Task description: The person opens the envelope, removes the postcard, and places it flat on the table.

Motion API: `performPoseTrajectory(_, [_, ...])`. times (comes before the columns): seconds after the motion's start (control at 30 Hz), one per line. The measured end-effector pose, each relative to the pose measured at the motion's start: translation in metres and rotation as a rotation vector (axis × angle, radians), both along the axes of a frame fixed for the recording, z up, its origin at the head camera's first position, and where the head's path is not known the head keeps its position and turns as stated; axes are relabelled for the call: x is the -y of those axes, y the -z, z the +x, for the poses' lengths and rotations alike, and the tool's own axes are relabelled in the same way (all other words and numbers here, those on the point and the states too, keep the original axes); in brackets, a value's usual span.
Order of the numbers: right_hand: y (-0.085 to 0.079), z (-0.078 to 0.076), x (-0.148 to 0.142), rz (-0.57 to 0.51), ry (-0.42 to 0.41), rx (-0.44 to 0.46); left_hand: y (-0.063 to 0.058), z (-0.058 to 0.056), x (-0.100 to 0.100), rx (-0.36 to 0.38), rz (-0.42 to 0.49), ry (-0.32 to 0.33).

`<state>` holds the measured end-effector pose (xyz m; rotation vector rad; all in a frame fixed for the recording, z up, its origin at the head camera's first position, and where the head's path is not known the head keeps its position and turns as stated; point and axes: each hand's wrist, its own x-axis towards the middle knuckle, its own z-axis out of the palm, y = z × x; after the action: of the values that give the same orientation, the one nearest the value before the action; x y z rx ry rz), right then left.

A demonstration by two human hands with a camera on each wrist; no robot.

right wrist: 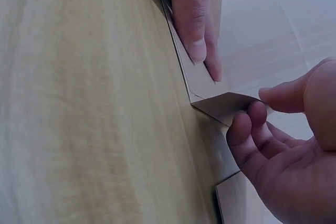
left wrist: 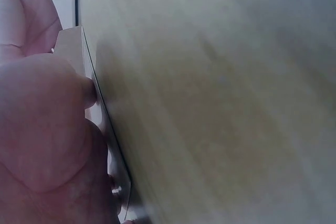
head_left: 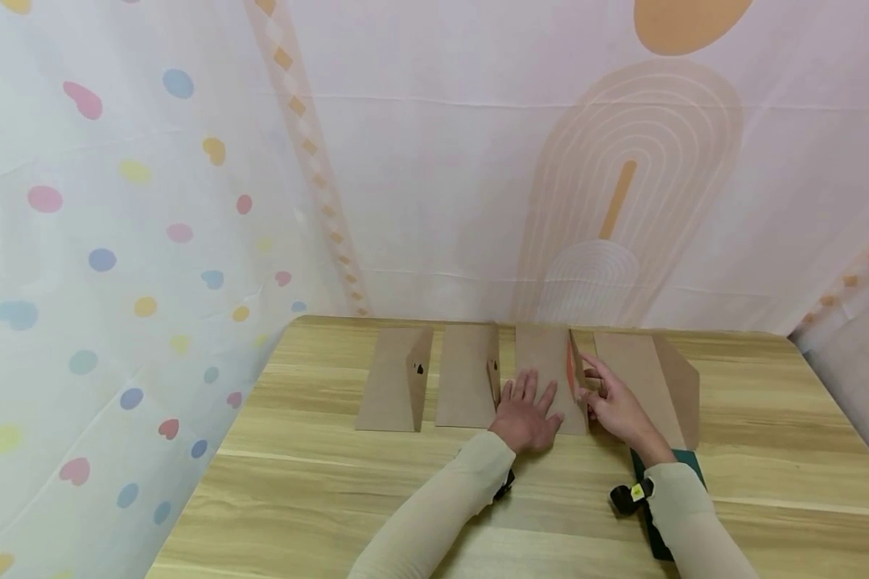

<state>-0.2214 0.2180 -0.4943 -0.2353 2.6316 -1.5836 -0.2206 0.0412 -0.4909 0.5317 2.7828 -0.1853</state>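
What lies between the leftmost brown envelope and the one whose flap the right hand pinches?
One other brown envelope, its flap partly raised, lies between them; the head view shows this.

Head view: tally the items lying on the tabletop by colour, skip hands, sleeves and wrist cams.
Brown: 4, kraft-paper envelopes
Dark green: 1, flat item partly hidden by the right forearm, exact type unclear
Total: 5
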Motion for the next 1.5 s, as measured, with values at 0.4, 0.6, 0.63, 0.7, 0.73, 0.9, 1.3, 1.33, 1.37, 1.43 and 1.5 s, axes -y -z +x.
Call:
performPoseTrajectory(0.4, [-0.002, 0.002, -0.004, -0.007, 0.014, -0.028, 0.001, 0.001, 0.000, 0.001, -0.007, 0.005])
performPoseTrajectory(0.6, [0.000, 0.003, -0.009, 0.052, 0.009, -0.048, 0.001, 0.001, -0.001, -0.002, -0.017, 0.000])
performPoseTrajectory(0.63, [0.001, 0.003, -0.010, 0.062, 0.010, -0.046, 0.001, 0.001, -0.001, -0.003, -0.018, 0.001])
performPoseTrajectory(0.7, [0.001, 0.003, -0.012, 0.084, 0.014, -0.035, 0.003, 0.001, -0.002, -0.003, -0.015, 0.004])
performPoseTrajectory(0.73, [0.002, 0.003, -0.013, 0.094, 0.019, -0.029, 0.003, 0.001, -0.002, -0.002, -0.013, 0.006])
performPoseTrajectory(0.9, [0.001, 0.003, -0.015, 0.158, 0.043, -0.032, 0.002, 0.000, -0.001, 0.003, -0.007, 0.003])
performPoseTrajectory(1.3, [-0.012, 0.001, -0.016, 0.184, 0.073, 0.055, -0.001, -0.002, 0.001, 0.028, 0.019, 0.005])
performPoseTrajectory(1.33, [-0.013, 0.001, -0.016, 0.187, 0.066, 0.063, -0.002, -0.002, 0.002, 0.028, 0.020, 0.004])
performPoseTrajectory(1.37, [-0.014, 0.000, -0.017, 0.193, 0.061, 0.069, -0.003, -0.001, 0.002, 0.024, 0.021, 0.006])
performPoseTrajectory(1.43, [-0.015, 0.000, -0.018, 0.208, 0.046, 0.075, -0.003, -0.001, 0.002, 0.025, 0.023, 0.005])
performPoseTrajectory(1.5, [-0.016, 0.000, -0.020, 0.232, 0.038, 0.077, -0.003, 0.000, 0.001, 0.023, 0.023, 0.005])
